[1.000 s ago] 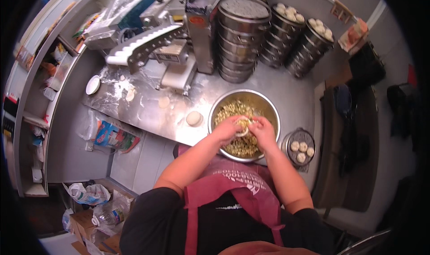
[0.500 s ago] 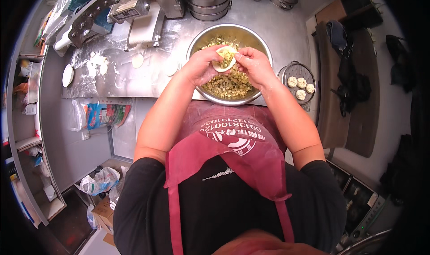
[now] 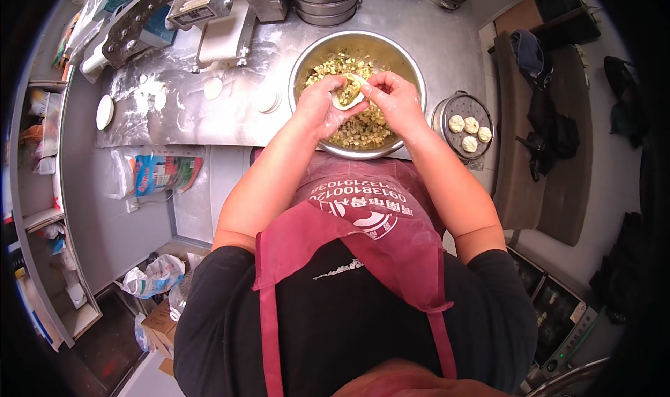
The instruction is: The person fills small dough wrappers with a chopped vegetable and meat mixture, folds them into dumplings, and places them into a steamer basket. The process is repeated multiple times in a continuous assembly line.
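Over the steel bowl [image 3: 412,69] of chopped filling [image 3: 366,121], the left hand [image 3: 319,107] cupped a soft dough wrapper [image 3: 347,92] while the right hand [image 3: 394,97] pinched its rim — light, floury, easily torn, probably best held by its edges.

Floured steel worktop [image 3: 230,118] ran across the top, with a dough machine [image 3: 209,13] at its back. Open shelving [image 3: 42,188] lined the left wall; bags and cardboard boxes [image 3: 157,306] cluttered the floor. Dark clothes [image 3: 551,118] hung right.
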Tool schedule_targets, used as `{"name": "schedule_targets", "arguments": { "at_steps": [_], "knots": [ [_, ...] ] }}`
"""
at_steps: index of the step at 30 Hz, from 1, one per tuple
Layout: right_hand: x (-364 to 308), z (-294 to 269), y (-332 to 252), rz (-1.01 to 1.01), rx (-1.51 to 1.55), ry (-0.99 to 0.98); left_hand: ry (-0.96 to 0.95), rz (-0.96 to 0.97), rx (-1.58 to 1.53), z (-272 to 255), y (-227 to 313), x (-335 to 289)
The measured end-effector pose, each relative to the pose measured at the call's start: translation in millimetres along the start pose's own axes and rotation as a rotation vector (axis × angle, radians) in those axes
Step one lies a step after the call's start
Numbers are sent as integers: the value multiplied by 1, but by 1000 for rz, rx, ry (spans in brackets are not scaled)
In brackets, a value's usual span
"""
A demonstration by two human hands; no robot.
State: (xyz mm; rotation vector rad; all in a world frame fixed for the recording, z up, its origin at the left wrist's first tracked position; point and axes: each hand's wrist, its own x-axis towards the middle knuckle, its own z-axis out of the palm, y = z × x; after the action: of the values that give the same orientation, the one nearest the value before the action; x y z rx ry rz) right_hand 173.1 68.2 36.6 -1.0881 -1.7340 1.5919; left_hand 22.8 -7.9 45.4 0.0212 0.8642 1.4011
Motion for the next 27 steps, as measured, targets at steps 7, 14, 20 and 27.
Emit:
{"name": "schedule_targets", "arguments": {
  "at_steps": [7,14,20,27],
  "knots": [
    [-11,2,12,-163,-211,68,16,-66,34,-10,-4,4],
    [-13,-3,14,-201,-173,76,-172,-30,238,-11,-7,4],
    [-16,0,6,-109,-67,65,-106,-6,361,-4,-5,-1],
    [-12,-7,-8,-140,-346,-61,-102,-9,528,-7,-2,2]
  ]
}}
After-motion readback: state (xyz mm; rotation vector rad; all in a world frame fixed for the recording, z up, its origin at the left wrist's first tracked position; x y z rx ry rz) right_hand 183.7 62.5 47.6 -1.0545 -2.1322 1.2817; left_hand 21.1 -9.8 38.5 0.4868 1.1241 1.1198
